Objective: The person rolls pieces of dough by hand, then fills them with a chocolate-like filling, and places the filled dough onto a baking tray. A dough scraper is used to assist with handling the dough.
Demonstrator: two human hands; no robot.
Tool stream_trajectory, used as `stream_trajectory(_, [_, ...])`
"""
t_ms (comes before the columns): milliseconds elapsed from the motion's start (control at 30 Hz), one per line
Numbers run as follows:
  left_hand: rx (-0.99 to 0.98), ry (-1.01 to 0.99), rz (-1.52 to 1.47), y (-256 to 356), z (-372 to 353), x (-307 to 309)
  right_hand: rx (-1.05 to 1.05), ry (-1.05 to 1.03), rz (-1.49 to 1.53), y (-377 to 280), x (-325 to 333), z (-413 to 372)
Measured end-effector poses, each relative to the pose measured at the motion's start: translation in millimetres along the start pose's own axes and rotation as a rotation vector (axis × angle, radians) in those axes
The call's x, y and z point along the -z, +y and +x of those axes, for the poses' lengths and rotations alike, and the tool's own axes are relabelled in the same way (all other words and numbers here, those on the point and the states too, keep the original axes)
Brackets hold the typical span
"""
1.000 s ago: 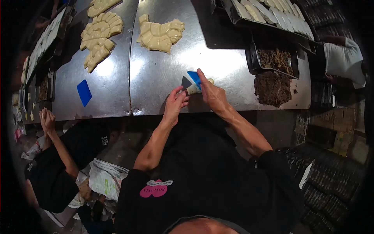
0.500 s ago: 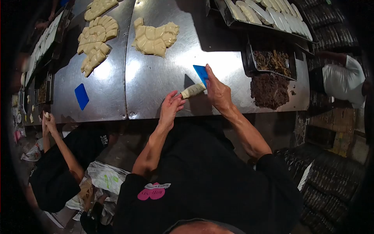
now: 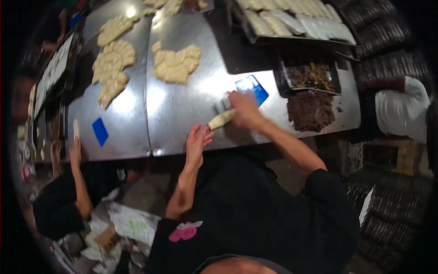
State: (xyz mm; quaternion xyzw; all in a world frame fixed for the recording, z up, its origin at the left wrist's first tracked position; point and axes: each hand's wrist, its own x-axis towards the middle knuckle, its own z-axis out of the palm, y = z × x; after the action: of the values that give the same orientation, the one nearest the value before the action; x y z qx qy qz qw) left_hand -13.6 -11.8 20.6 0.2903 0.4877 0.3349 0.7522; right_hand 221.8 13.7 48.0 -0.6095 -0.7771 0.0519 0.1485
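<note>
A pale dough roll [image 3: 221,120] lies at a slant on the metal table in front of me, a dark spot at its left end. My left hand [image 3: 196,144] has its fingers stretched and apart, the tips at that left end. Over the roll's right end is my right hand [image 3: 247,113]; its fingers are smeared by motion, so I cannot see how they are closed. Just beyond it, a blue scraper [image 3: 259,93] with bright glare appears to rest on the table.
Dough pieces [image 3: 175,65] sit ahead, with another dough cluster [image 3: 113,68] to the left. A second blue scraper [image 3: 100,131] lies nearby. At right are brown filling [image 3: 311,112], a filling tray [image 3: 338,84] and a tray of rolls [image 3: 255,40]. A co-worker's hand [image 3: 75,150] holds a pale strip.
The blue scraper has left my right hand and is now beyond it. My right hand has shifted onto the roll's right end. The co-worker's hand now holds up a pale strip.
</note>
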Motion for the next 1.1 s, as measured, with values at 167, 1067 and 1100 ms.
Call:
stream_trajectory(167, [-0.028,-0.063,-0.135,1.7,3.3,-8.4,0.343,-0.242,0.045,-13.0,-35.3,-8.2])
stream_trajectory(1067, [-0.218,0.369,-0.024,-2.9,-51.7,-92.7,-0.231,-0.054,-0.104,345.3,175.6,198.9])
stream_trajectory(1100, [-0.192,0.406,-0.012,-3.0,-53.8,-103.0,-0.224,-0.057,-0.133,344.7,168.7,197.3])
